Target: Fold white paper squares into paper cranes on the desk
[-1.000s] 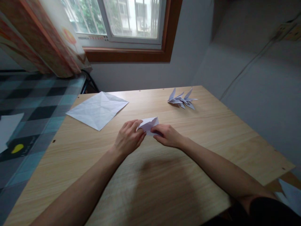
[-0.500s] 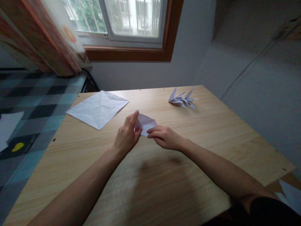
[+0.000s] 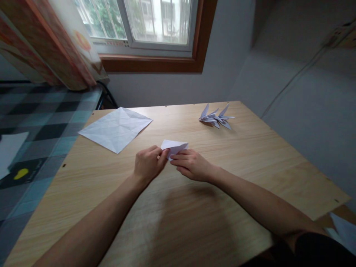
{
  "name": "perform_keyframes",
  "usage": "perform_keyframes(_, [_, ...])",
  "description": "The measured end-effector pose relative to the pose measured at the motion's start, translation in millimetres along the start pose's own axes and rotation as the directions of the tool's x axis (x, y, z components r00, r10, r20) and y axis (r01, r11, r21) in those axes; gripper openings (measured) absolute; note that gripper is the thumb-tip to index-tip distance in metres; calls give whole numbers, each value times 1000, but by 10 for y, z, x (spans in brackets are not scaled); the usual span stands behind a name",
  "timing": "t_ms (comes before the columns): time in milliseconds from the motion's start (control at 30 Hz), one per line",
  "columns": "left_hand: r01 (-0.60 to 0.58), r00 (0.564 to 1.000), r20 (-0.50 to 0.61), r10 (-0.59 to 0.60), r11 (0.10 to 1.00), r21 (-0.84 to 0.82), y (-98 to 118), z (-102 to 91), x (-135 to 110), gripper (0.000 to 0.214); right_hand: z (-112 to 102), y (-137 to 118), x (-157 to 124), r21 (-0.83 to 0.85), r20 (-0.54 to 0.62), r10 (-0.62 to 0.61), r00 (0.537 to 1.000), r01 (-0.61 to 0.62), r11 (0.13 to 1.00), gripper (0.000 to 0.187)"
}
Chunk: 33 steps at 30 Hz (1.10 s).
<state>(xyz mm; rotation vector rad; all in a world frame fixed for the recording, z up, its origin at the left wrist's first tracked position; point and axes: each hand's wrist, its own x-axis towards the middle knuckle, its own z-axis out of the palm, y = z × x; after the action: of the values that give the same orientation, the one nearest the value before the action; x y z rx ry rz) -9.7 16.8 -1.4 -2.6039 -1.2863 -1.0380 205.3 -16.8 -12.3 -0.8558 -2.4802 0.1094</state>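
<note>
Head view: folded paper [image 3: 174, 145] lies crosswise between left hand [image 3: 148, 162], fingers pinching its left end, and equally near right hand [image 3: 194, 165], fingers against it, grip unclear.

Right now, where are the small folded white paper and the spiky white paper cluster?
Small folded white paper [image 3: 173, 144]: head view, on its upper flap.
Spiky white paper cluster [image 3: 214, 119]: head view, on its middle leaves.

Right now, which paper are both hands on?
The small folded piece, between left hand and right hand; the large spread sheet and spiky folded cluster, both farther back, are untouched.
</note>
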Motion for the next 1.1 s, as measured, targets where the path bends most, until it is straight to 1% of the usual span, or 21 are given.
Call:
perform_keyframes(67, [-63, 998, -5, 63, 998, -30, 14, 4, -6, 28, 1, -5, 4, -5, 11, 7, 1000, -7, 1000, 27])
perform_keyframes(167, [-127, 992, -6, 127, 992, -4, 25, 0, 9, 20, -1, -11, 5, 11, 11, -24, 1000, 24, 1000, 28])
perform_keyframes(200, [-141, 990, 21, 141, 990, 13, 25, -4, 19, 20, 0, -13, 3, 18, 5, -46, 999, 46, 999, 29])
perform_keyframes(333, [-179, 966, 198, 168, 983, 44, 6, -7, 59, 18, -1, -15, -8, 11, -6, -155, 988, 155, 988, 27])
perform_keyframes(400, [-181, 955, 243, 168, 983, 30, -14, 9, 67, 17, -20, -12, -2, -11, 16, -191, 981, 191, 982, 27])
perform_keyframes(500, [-181, 943, 278, 186, 983, -42, -42, 42, 65, 23, -80, 0, 32, -111, 47, -233, 971, 236, 965, 23])
perform_keyframes(567, [-180, 935, 291, 202, 979, -99, -53, 58, 61, 25, -131, 13, 62, -220, 51, -270, 961, 275, 936, 21])
perform_keyframes(633, [-183, 933, 286, 216, 973, -138, -57, 65, 58, 26, -180, 28, 83, -320, 53, -295, 954, 296, 900, 23])
perform_keyframes(733, [-207, 927, 280, 249, 963, -170, -58, 61, 57, 28, -244, 47, 91, -424, 74, -276, 958, 281, 861, 24])
perform_keyframes(867, [-223, 903, 326, 278, 955, -196, -68, 60, 52, 32, -337, 60, 94, -512, 86, -239, 967, 249, 822, 25])
perform_keyframes(1000, [-223, 885, 356, 299, 945, -240, -85, 71, 37, 35, -396, 58, 109, -535, 66, -204, 977, 207, 819, 27])
perform_keyframes(1100, [-200, 882, 368, 296, 940, -277, -68, 52, 33, 34, -376, 43, 111, -515, 66, -189, 980, 195, 835, 27])
